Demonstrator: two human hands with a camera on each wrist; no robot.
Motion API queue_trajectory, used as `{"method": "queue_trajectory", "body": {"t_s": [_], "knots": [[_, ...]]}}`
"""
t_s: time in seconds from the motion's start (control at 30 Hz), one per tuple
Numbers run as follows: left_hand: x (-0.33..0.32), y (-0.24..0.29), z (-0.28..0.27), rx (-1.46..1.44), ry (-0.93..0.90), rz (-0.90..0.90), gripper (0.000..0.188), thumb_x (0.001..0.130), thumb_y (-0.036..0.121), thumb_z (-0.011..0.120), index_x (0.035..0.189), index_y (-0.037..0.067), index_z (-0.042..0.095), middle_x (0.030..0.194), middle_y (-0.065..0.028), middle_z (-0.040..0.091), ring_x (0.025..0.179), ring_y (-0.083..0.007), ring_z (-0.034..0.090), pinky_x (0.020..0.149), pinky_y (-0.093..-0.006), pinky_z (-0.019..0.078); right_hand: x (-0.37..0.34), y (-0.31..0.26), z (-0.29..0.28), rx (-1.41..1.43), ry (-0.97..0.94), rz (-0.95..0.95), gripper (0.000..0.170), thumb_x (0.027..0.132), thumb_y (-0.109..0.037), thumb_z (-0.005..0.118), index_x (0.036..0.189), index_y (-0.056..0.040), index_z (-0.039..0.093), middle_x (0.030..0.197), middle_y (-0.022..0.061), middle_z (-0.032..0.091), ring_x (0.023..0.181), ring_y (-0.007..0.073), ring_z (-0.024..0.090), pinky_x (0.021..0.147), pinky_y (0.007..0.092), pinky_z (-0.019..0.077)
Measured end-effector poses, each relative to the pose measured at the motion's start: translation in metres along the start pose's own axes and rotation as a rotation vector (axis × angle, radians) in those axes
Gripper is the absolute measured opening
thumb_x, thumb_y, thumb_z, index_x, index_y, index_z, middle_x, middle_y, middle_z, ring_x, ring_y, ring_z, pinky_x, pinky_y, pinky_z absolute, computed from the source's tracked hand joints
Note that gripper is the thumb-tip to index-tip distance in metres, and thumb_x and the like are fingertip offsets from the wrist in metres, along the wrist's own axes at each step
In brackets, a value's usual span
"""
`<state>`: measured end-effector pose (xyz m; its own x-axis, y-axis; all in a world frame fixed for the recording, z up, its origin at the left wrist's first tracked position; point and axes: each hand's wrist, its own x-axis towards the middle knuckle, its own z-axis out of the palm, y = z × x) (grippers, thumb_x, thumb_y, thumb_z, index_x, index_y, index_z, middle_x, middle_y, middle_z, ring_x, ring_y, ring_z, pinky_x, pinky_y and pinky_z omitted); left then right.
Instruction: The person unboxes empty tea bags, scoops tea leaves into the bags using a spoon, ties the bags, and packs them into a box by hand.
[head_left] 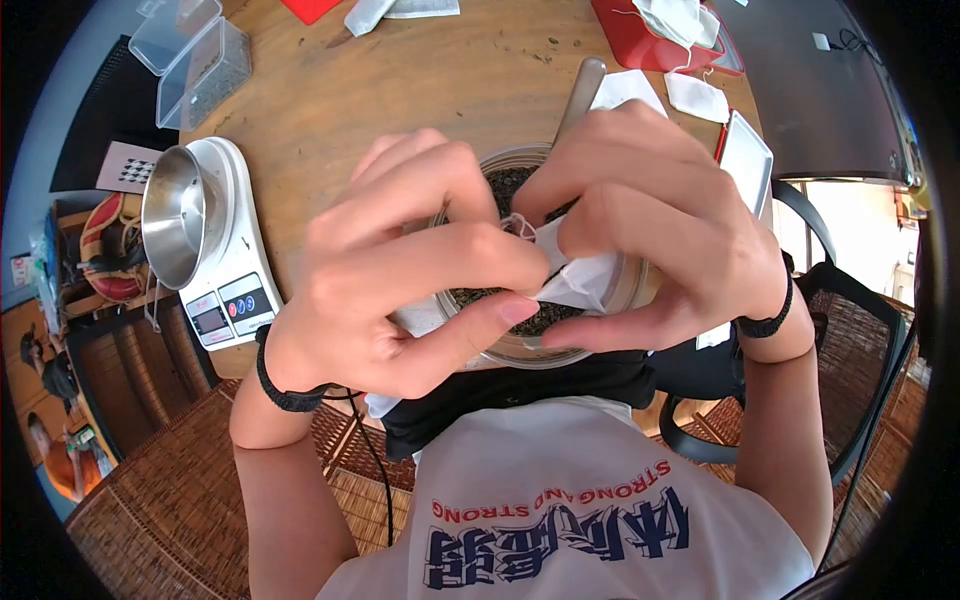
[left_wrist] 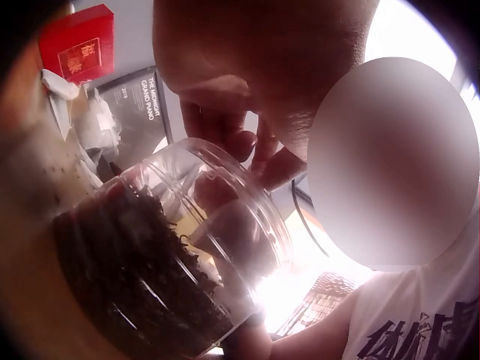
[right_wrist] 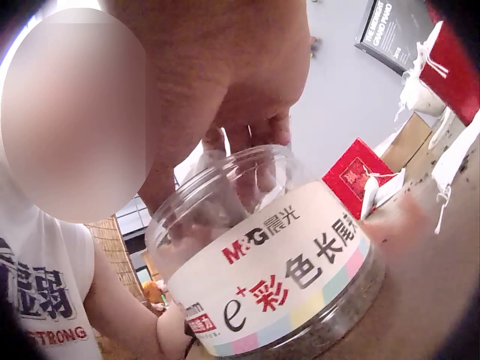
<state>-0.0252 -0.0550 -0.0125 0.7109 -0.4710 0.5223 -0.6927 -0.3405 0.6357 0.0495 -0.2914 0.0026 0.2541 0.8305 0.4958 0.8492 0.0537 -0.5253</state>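
Note:
Both hands meet over a clear plastic jar (head_left: pixel 520 152) of dark loose dried leaves (head_left: pixel 507 186), holding a small white drawstring pouch (head_left: pixel 582 283). My left hand (head_left: pixel 400 260) pinches the pouch's edge between thumb and forefinger. On the other side, my right hand (head_left: pixel 665 225) grips it with curled fingers, partly hiding it. A white looped string (head_left: pixel 518 225) shows between the hands. In the left wrist view the leaves reach well up the jar (left_wrist: pixel 142 277). A printed label (right_wrist: pixel 292 262) wraps the jar in the right wrist view.
Left stands a white kitchen scale (head_left: pixel 235 265) bearing a steel bowl (head_left: pixel 178 220), with a clear lidded box (head_left: pixel 205 75) behind. A greyish handle (head_left: pixel 583 92) slants beyond the jar. Back right, a red box (head_left: pixel 625 40) holds white pouches; a white tray (head_left: pixel 746 165) lies nearer.

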Motion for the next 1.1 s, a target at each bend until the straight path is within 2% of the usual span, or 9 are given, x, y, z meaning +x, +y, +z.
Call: {"method": "queue_trajectory", "body": {"t_s": [0.23,0.4,0.43,0.5,0.6,0.67,0.7,0.83,1.1], "knots": [[-0.002,-0.003,-0.002,-0.079,0.156,-0.01,0.019,0.069,0.008,0.086,0.083,0.005,0.073,0.078,-0.0024,0.052,0.071,-0.0201,0.046,0.065,-0.0337,0.0359,-0.002,-0.006,-0.008,0.018,-0.008,0.035,0.039,0.068,-0.009,0.089,0.1,-0.0025,0.066,0.102,0.0126,0.072,0.091,0.0286,0.066,0.079,0.0381,0.0506],[-0.005,-0.007,-0.003,-0.06,0.233,-0.046,0.021,0.063,0.006,0.09,0.076,0.004,0.073,0.076,-0.0007,0.049,0.071,-0.019,0.044,0.064,-0.0334,0.0335,0.0,-0.004,-0.017,0.061,0.038,0.074,0.05,0.072,-0.027,0.091,0.107,0.003,0.071,0.1,0.0153,0.076,0.076,0.0235,0.065,0.07,0.0334,0.0493],[-0.005,-0.007,-0.003,-0.043,0.22,-0.034,0.021,0.061,0.005,0.09,0.074,0.004,0.073,0.075,0.0001,0.048,0.071,-0.0189,0.043,0.063,-0.0333,0.0326,-0.001,0.001,-0.016,0.051,0.062,0.022,0.054,0.073,-0.04,0.09,0.102,0.0029,0.074,0.088,0.0122,0.076,0.066,0.0203,0.06,0.062,0.0318,0.044],[-0.004,-0.008,-0.004,-0.028,0.207,-0.025,0.021,0.06,0.004,0.091,0.071,0.005,0.073,0.073,0.0009,0.047,0.071,-0.0187,0.043,0.063,-0.0332,0.0316,0.0,-0.001,-0.013,0.092,0.098,0.062,0.052,0.075,-0.042,0.089,0.096,0.0026,0.074,0.083,0.0112,0.075,0.064,0.0187,0.058,0.059,0.0316,0.0412],[-0.002,-0.007,-0.005,-0.01,0.128,0.052,0.023,0.06,0.015,0.094,0.07,0.006,0.075,0.071,0.0021,0.045,0.07,-0.0193,0.043,0.063,-0.0343,0.0302,-0.002,0.0,-0.011,0.156,0.161,0.102,0.05,0.078,-0.046,0.085,0.088,0.0018,0.075,0.074,0.0089,0.071,0.061,0.0164,0.052,0.055,0.0312,0.0367],[0.0,0.001,-0.004,-0.037,0.097,-0.002,0.034,0.067,0.038,0.09,0.071,0.007,0.077,0.07,0.0027,0.043,0.07,-0.0206,0.042,0.064,-0.0357,0.0305,-0.002,0.0,-0.012,0.175,0.188,0.098,0.05,0.08,-0.048,0.082,0.084,0.0015,0.074,0.07,0.0075,0.069,0.059,0.0158,0.05,0.054,0.0309,0.035],[-0.004,-0.003,-0.007,-0.009,0.087,0.02,0.056,0.079,0.061,0.075,0.071,0.006,0.078,0.069,0.0037,0.04,0.07,-0.0201,0.04,0.066,-0.0364,0.0294,-0.001,-0.001,-0.014,0.124,0.182,0.076,0.048,0.08,-0.046,0.078,0.081,0.0009,0.074,0.066,0.0068,0.065,0.058,0.0165,0.047,0.055,0.0317,0.034],[-0.011,0.005,-0.008,-0.109,0.238,-0.14,0.077,0.094,0.073,0.052,0.072,0.005,0.079,0.069,0.0039,0.036,0.071,-0.018,0.035,0.067,-0.0345,0.0253,0.0,-0.006,-0.022,-0.184,0.084,-0.009,0.04,0.077,-0.041,0.071,0.074,-0.0015,0.071,0.057,0.0045,0.053,0.055,0.0193,0.041,0.059,0.0355,0.0321],[-0.013,0.002,-0.008,-0.075,0.191,-0.117,0.078,0.095,0.074,0.049,0.072,0.005,0.078,0.069,0.0033,0.037,0.07,-0.0187,0.035,0.066,-0.0345,0.0263,0.001,-0.016,-0.02,-0.366,0.082,0.004,0.041,0.076,-0.042,0.065,0.071,-0.0014,0.069,0.056,0.0034,0.043,0.056,0.0217,0.039,0.063,0.0374,0.0329]]}}
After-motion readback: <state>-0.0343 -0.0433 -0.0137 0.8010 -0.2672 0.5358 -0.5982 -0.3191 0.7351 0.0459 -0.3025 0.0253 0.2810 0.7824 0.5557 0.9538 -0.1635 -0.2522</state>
